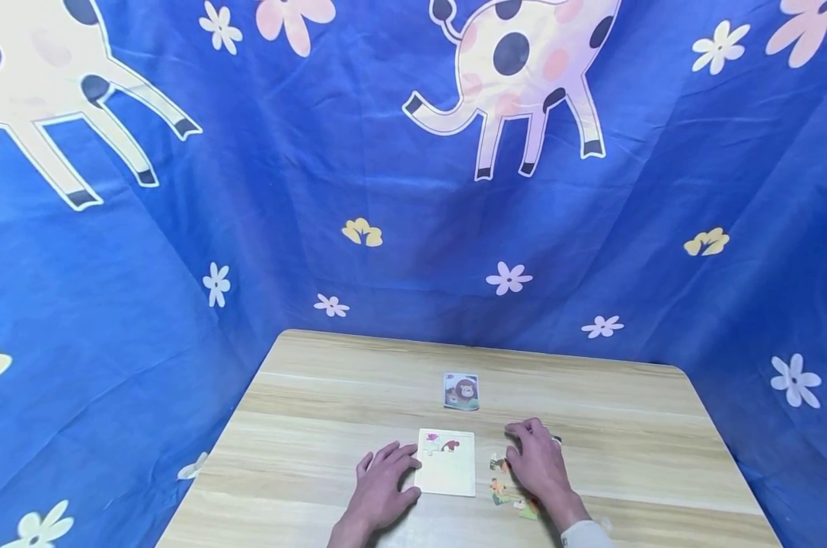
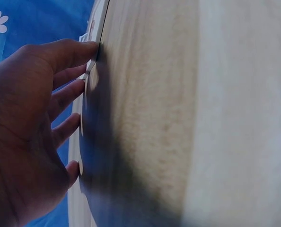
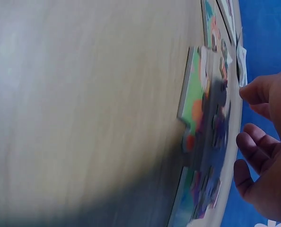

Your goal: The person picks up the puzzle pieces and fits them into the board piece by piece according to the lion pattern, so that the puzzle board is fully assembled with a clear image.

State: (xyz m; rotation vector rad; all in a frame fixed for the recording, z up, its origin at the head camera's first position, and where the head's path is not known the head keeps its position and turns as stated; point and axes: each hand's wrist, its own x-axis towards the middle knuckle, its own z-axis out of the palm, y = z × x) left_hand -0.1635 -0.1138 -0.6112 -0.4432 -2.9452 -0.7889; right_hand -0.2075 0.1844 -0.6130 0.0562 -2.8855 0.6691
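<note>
A square, pale puzzle board (image 1: 446,476) lies on the table, with a few coloured pieces set along its upper edge. My left hand (image 1: 382,487) rests at the board's left side, fingers spread and tips at its edge; in the left wrist view the same hand (image 2: 31,127) has its thumb and fingers along the table surface. To the right, my right hand (image 1: 540,464) hovers over loose jigsaw pieces (image 1: 498,491). Its fingers bend loosely, and nothing shows between them. In the right wrist view, a green-and-orange piece (image 3: 193,94) lies beside that hand (image 3: 268,142).
Behind the board lies a small picture card (image 1: 461,392) with a lion on it. A dark-and-white piece (image 1: 557,440) peeks out right of my right hand. Blue patterned cloth (image 1: 413,190) hangs behind and beside the wooden table (image 1: 304,411).
</note>
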